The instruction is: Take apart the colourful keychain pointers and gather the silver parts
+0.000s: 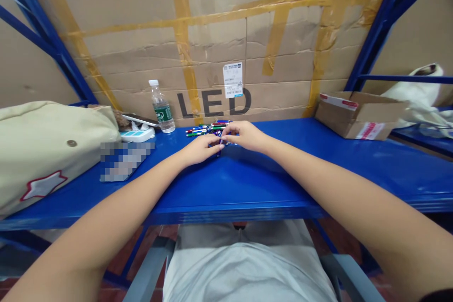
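Meeting just in front of a loose pile of pens [198, 130], the left hand [201, 150] and right hand [247, 136] both have their fingers closed on a slim purple pen [221, 141], mostly hidden by them. The pile lies near the middle of the blue tabletop's [226, 184] back edge. Left of it, by that edge, stands a plastic water bottle [162, 109]; a cream bag [53, 151] rests at the left end, and a cardboard box [357, 115] sits toward the right along the back edge.
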Available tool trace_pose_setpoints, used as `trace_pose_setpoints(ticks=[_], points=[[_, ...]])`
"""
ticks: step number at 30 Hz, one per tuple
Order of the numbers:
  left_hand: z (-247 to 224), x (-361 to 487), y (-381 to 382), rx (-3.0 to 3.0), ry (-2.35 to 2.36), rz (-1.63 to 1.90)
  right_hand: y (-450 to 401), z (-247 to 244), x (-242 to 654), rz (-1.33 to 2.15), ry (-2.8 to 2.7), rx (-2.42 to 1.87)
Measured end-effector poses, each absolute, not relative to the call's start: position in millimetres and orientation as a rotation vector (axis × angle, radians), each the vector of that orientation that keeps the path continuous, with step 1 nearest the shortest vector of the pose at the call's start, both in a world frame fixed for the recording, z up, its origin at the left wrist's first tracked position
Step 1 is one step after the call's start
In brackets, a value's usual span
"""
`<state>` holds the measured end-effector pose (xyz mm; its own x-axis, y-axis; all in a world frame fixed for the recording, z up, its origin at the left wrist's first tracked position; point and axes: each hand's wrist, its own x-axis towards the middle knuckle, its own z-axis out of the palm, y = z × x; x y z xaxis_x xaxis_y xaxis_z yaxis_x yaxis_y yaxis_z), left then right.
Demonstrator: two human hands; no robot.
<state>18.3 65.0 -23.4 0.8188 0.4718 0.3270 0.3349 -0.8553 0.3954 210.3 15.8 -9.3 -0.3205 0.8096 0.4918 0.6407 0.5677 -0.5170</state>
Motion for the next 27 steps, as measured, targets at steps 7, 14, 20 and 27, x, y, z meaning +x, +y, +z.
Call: trace_pose_setpoints(ticks=[7,14,20,27], points=[[-25,16,70,2.759,0.551,0.678,11,-7,211,0.128,-2.181,-1.094],[-18,14,67,2.875,0.467,0.84,23,-11,228,-0.043,-2.116,-1.263],[-16,13,67,2.91,0.425,0.798,37,-27,238,-0.072,-2.424,-1.335],[-18,13,68,2.957,0.407,0.795,45,-33,235,-0.043,-2.427,-1.346]])
